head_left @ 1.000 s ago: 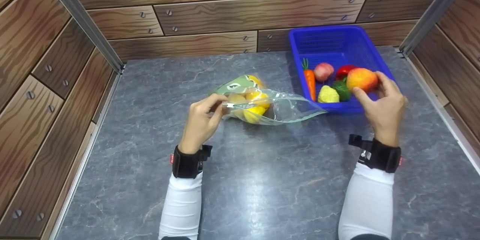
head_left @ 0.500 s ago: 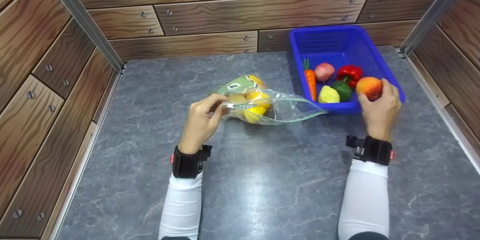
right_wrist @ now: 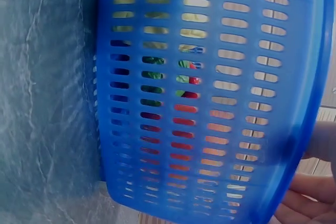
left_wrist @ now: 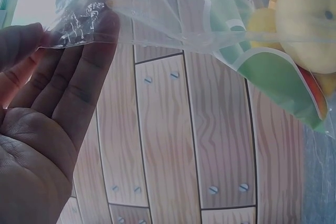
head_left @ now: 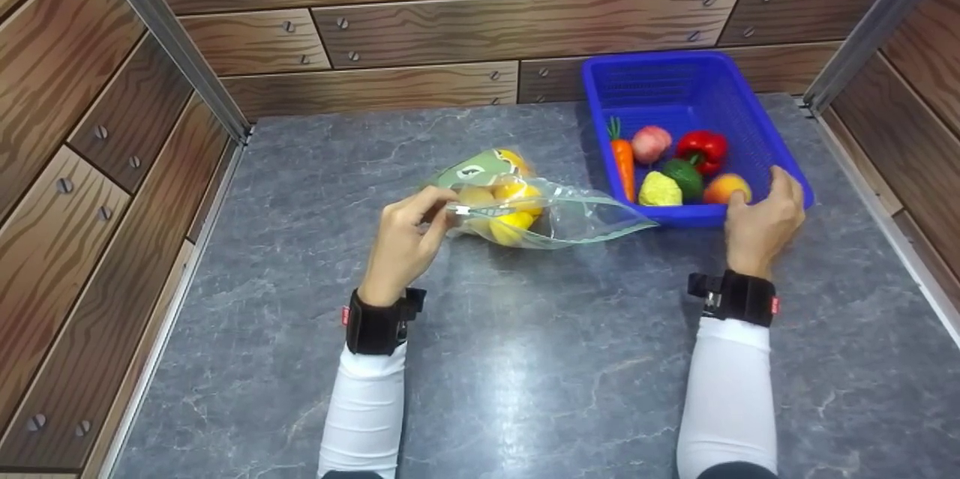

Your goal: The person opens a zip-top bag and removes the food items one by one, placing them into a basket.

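In the head view my left hand (head_left: 403, 243) pinches the zip end of a clear zip-lock bag (head_left: 592, 218), which lies on its side with its mouth toward the basket. Several yellow fruits (head_left: 512, 227) show inside the bag. The left wrist view shows the bag's film (left_wrist: 152, 3) between thumb and fingers, with a pale round fruit (left_wrist: 307, 22) farther in. My right hand (head_left: 765, 228) is over the near right corner of a blue basket (head_left: 697, 217), thumb and fingers spread. A peach (head_left: 726, 188) sits in the basket just left of that thumb.
Also in the basket are a carrot (head_left: 623, 168), a pink round item (head_left: 651, 144), a red bell pepper (head_left: 702, 151), a dark green item (head_left: 684, 179) and a yellow-green knobbly item (head_left: 660, 190). Wood-patterned walls (head_left: 420, 29) enclose the grey table (head_left: 315, 164).
My right hand has lowered the peach into the basket's near right corner and let it go. My left hand and the bag have stayed in place.
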Available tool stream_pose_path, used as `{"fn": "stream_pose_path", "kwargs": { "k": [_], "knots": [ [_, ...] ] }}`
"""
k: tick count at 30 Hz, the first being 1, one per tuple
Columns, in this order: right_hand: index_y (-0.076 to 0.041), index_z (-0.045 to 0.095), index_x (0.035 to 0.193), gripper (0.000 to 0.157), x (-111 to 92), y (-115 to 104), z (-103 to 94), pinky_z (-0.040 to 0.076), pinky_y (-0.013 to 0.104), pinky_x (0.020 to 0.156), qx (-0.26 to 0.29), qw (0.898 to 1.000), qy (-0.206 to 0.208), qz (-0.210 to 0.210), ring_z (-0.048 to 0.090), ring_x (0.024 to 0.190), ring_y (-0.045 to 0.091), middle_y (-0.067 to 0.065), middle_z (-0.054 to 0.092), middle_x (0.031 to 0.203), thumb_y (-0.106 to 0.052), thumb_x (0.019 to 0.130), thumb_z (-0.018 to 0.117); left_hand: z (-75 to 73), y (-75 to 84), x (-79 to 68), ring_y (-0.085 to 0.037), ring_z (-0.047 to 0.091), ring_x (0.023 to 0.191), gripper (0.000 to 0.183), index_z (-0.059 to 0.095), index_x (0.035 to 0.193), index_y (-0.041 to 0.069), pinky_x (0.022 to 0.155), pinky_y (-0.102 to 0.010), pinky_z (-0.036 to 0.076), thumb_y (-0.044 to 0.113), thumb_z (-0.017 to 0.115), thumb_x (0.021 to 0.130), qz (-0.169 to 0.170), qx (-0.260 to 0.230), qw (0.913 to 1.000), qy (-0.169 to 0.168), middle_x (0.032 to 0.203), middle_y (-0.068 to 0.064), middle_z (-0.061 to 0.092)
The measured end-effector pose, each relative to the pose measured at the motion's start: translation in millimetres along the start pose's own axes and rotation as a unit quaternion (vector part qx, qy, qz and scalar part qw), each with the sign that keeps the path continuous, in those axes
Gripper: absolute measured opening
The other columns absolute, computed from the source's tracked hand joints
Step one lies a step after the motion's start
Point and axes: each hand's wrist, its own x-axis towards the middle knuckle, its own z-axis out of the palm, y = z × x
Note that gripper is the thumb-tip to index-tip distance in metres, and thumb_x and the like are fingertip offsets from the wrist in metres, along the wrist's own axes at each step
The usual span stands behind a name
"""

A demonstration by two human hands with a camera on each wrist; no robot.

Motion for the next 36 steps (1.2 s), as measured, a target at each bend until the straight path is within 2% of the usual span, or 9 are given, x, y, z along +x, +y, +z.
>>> {"fn": "stream_pose_path", "kwargs": {
  "k": [4, 9, 12, 17, 20, 25, 30, 32, 36],
  "knots": [
    [0.008, 0.061, 0.136, 0.052, 0, -1, -0.7, 0.034, 0.050, 0.119, 0.007, 1.000, -0.008, -0.006, 0.051, 0.134, 0.045, 0.028, 0.059, 0.140, 0.001, 0.085, 0.067, 0.2, -0.4, -1.4, -0.014, 0.070, 0.075, 0.007, 0.072, 0.101, 0.002, 0.066, -0.028, 0.058, -0.001, 0.067, 0.097, -0.005, -0.006, 1.0000, 0.000, 0.085, -0.005, 0.074],
    [0.009, 0.067, 0.126, 0.045, -2, -6, -3.2, 0.040, 0.054, 0.111, 0.014, 0.999, 0.000, -0.043, 0.058, 0.125, 0.046, 0.029, 0.065, 0.130, 0.000, 0.082, 0.068, 0.5, -1.0, -1.8, -0.013, 0.069, 0.074, 0.006, 0.073, 0.100, 0.003, 0.066, -0.028, 0.058, 0.001, 0.067, 0.098, -0.006, -0.006, 1.0000, 0.003, 0.084, -0.004, 0.074],
    [0.008, 0.070, 0.123, 0.041, -4, -14, -4.6, 0.044, 0.053, 0.108, 0.028, 0.997, -0.003, -0.071, 0.062, 0.120, 0.044, 0.028, 0.068, 0.124, -0.001, 0.083, 0.068, 0.5, -0.4, -1.2, -0.014, 0.070, 0.074, 0.005, 0.072, 0.100, 0.003, 0.066, -0.028, 0.058, 0.002, 0.068, 0.098, -0.004, -0.006, 1.0000, 0.003, 0.084, -0.004, 0.074],
    [0.007, 0.072, 0.121, 0.035, -11, -39, -11.4, 0.054, 0.031, 0.101, 0.097, 0.989, -0.024, -0.106, 0.068, 0.116, 0.034, 0.022, 0.071, 0.123, 0.001, 0.086, 0.072, 0.6, 0.3, -0.7, -0.014, 0.070, 0.073, 0.005, 0.072, 0.100, 0.004, 0.066, -0.029, 0.059, 0.005, 0.068, 0.099, -0.003, -0.006, 1.0000, 0.004, 0.083, -0.004, 0.075],
    [0.005, 0.074, 0.119, 0.033, -18, -56, -17.0, 0.053, 0.018, 0.096, 0.149, 0.979, -0.033, -0.136, 0.070, 0.111, 0.019, 0.018, 0.072, 0.122, 0.003, 0.086, 0.074, 0.7, 0.5, -0.1, -0.014, 0.070, 0.073, 0.006, 0.072, 0.100, 0.003, 0.066, -0.029, 0.059, 0.006, 0.067, 0.100, -0.003, -0.003, 1.0000, 0.002, 0.083, -0.005, 0.074],
    [0.008, 0.075, 0.114, 0.031, -36, -88, -23.9, 0.054, 0.017, 0.094, 0.226, 0.950, -0.059, -0.206, 0.067, 0.103, -0.001, 0.022, 0.073, 0.116, 0.012, 0.083, 0.073, 0.5, 0.2, 0.2, -0.014, 0.069, 0.073, 0.007, 0.072, 0.101, 0.000, 0.065, -0.029, 0.058, 0.004, 0.066, 0.100, -0.002, 0.007, 1.0000, -0.002, 0.083, -0.006, 0.074],
    [0.011, 0.075, 0.107, 0.032, -61, -121, -31.1, 0.053, 0.023, 0.098, 0.272, 0.913, -0.099, -0.288, 0.068, 0.107, 0.005, 0.025, 0.074, 0.108, 0.022, 0.077, 0.073, 0.3, -0.7, -0.3, -0.013, 0.069, 0.074, 0.006, 0.072, 0.101, 0.003, 0.066, -0.029, 0.057, 0.002, 0.066, 0.099, -0.003, 0.005, 1.0000, -0.001, 0.084, -0.005, 0.073],
    [0.010, 0.076, 0.105, 0.032, -70, -128, -31.8, 0.053, 0.025, 0.099, 0.286, 0.893, -0.117, -0.326, 0.069, 0.106, 0.010, 0.024, 0.075, 0.105, 0.023, 0.075, 0.074, 0.4, -0.6, -0.1, -0.013, 0.069, 0.074, 0.007, 0.072, 0.101, 0.003, 0.067, -0.028, 0.057, 0.002, 0.066, 0.099, -0.005, 0.001, 1.0000, -0.001, 0.084, -0.005, 0.073],
    [0.007, 0.077, 0.098, 0.029, -86, -134, -28.5, 0.055, 0.026, 0.095, 0.333, 0.842, -0.177, -0.386, 0.071, 0.100, 0.014, 0.021, 0.076, 0.098, 0.023, 0.074, 0.073, 0.3, 0.1, 0.1, -0.013, 0.068, 0.074, 0.007, 0.072, 0.101, 0.003, 0.066, -0.028, 0.057, 0.002, 0.065, 0.099, -0.004, -0.001, 1.0000, -0.003, 0.085, -0.005, 0.073]
  ]
}}
